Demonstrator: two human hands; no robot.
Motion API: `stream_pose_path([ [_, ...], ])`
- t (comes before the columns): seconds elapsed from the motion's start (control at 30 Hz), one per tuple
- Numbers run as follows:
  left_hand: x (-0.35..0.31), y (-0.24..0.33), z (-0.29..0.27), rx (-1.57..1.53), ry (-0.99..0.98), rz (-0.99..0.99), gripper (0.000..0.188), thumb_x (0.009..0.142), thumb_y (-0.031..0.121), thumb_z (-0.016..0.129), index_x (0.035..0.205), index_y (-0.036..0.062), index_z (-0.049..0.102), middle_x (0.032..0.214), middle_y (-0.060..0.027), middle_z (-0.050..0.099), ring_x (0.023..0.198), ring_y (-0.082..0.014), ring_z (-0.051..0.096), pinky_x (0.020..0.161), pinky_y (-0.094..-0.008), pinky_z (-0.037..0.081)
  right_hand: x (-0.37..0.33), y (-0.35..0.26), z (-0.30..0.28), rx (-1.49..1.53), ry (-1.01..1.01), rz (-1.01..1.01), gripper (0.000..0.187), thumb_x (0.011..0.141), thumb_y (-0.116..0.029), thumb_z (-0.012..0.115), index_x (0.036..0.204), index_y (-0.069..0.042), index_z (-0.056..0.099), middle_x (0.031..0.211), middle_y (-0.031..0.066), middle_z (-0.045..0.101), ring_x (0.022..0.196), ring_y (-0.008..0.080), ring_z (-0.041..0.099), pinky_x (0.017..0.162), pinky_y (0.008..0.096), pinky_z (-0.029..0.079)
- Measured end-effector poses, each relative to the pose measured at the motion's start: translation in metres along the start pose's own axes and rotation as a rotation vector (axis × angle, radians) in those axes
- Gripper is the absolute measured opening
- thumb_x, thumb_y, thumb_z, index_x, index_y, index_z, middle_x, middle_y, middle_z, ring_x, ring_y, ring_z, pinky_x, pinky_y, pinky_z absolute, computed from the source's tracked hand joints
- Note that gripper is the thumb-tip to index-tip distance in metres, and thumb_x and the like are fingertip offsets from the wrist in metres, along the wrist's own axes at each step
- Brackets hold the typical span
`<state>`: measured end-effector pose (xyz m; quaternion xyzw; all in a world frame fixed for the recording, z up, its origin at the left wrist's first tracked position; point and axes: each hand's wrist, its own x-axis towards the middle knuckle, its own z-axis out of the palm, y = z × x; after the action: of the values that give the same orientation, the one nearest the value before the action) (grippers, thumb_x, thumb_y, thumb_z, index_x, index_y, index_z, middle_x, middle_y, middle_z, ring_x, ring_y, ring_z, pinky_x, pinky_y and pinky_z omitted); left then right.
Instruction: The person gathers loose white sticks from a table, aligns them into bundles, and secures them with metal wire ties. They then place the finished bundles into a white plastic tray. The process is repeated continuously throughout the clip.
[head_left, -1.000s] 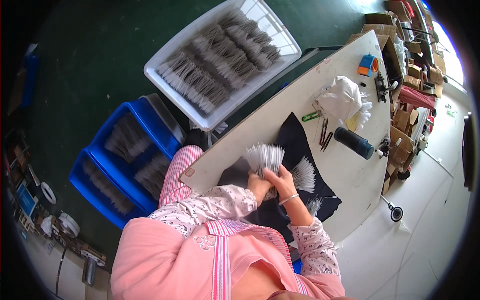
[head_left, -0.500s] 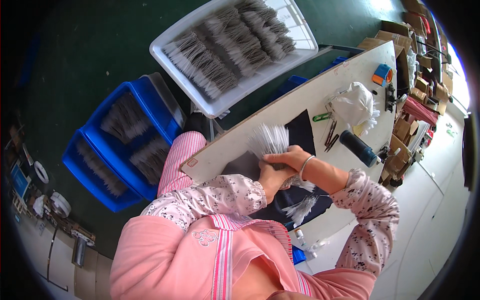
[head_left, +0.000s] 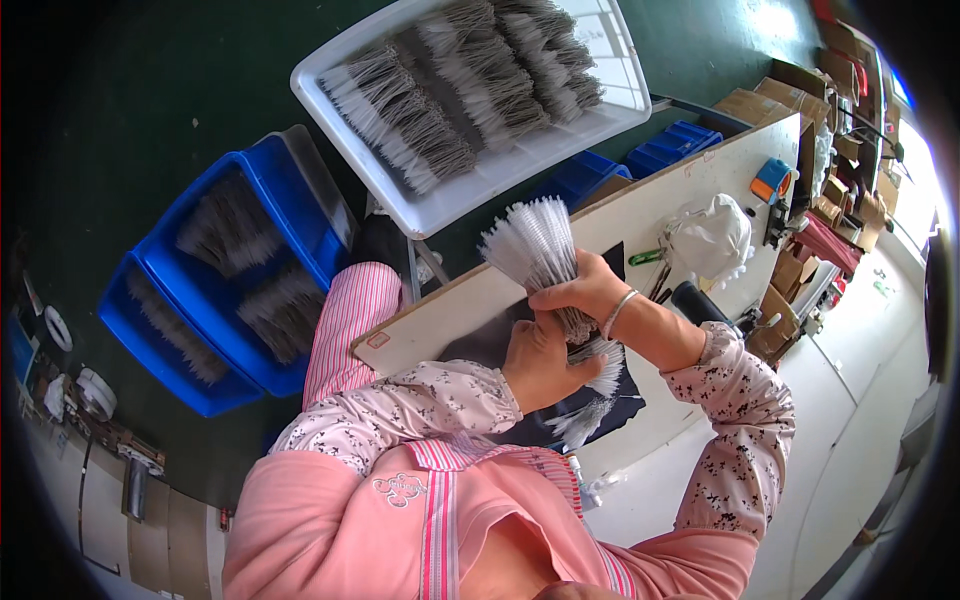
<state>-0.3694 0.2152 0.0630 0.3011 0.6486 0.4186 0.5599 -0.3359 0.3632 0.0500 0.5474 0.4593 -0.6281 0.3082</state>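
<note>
Wire bundle (head_left: 545,262) clasped in right hand (head_left: 583,293), left hand (head_left: 540,362) beneath

A dark green floor (head_left: 150,90) fills ten o'clock; the pale rectangular counter (head_left: 690,200) runs toward two o'clock, where bright daylight glares.

The left hand (head_left: 540,362) lay palm down in the middle of the scene, fingers curled inward and closed in a grasp, its back turned up to the camera. Its forearm, in a flowered sleeve, ran in from the near left, bent at the elbow. The right hand (head_left: 583,293) sat just beyond it, touching it, knuckles up, fingers and thumb wrapped tight in a closed grip. A thin bangle circled the right wrist. The right forearm stretched away to the right, bare near the wrist, then sleeved, the elbow sharply bent and dropping toward the near right.
</note>
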Motion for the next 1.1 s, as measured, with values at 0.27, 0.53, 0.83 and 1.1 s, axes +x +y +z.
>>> stream_pose_path([
  [0.27, 0.090, -0.007, -0.044, 0.021, 0.226, 0.215, 0.086, 0.070, 0.031, 0.074, 0.125, -0.0135, 0.025, 0.091, -0.0124, 0.057, 0.086, -0.0320, 0.052, 0.081, -0.0441, 0.035, 0.030, -0.096, -0.040, 0.245, -0.065, -0.137, 0.038, 0.067, -0.002, 0.070, 0.101, 0.006, 0.056, 0.084, 0.0105, 0.064, 0.063, 0.0181, 0.063, 0.055, 0.0302, 0.052],
  [0.53, 0.118, -0.081, -0.038, 0.029, 0.186, 0.191, 0.085, 0.074, 0.025, 0.068, 0.139, -0.0059, 0.024, 0.085, -0.0038, 0.056, 0.083, -0.0216, 0.053, 0.091, -0.0427, 0.032, 0.187, -0.136, -0.140, -0.744, 0.484, -0.758, 0.063, 0.060, -0.017, 0.076, 0.116, -0.003, 0.052, 0.086, 0.0146, 0.066, 0.076, 0.0245, 0.065, 0.072, 0.0346, 0.051],
  [0.83, 0.097, -0.108, -0.014, 0.401, 0.081, 0.409, 0.056, 0.074, 0.033, 0.066, 0.123, 0.0102, 0.054, 0.107, -0.0066, 0.050, 0.104, -0.0269, 0.047, 0.087, -0.0435, 0.044, 0.352, -0.208, -0.235, -1.611, 0.562, -1.251, 0.085, 0.069, -0.002, 0.069, 0.142, -0.024, 0.032, 0.118, 0.0055, 0.062, 0.107, 0.0236, 0.059, 0.095, 0.0400, 0.042],
  [1.1, 0.093, -0.114, -0.009, 0.441, 0.146, 0.414, 0.040, 0.078, 0.035, 0.065, 0.112, 0.0142, 0.063, 0.108, -0.0015, 0.053, 0.110, -0.0223, 0.046, 0.083, -0.0338, 0.046, 0.430, -0.233, -0.261, -1.782, 0.498, -1.285, 0.085, 0.071, -0.002, 0.070, 0.143, -0.024, 0.031, 0.117, 0.0038, 0.063, 0.105, 0.0214, 0.060, 0.097, 0.0463, 0.039],
])
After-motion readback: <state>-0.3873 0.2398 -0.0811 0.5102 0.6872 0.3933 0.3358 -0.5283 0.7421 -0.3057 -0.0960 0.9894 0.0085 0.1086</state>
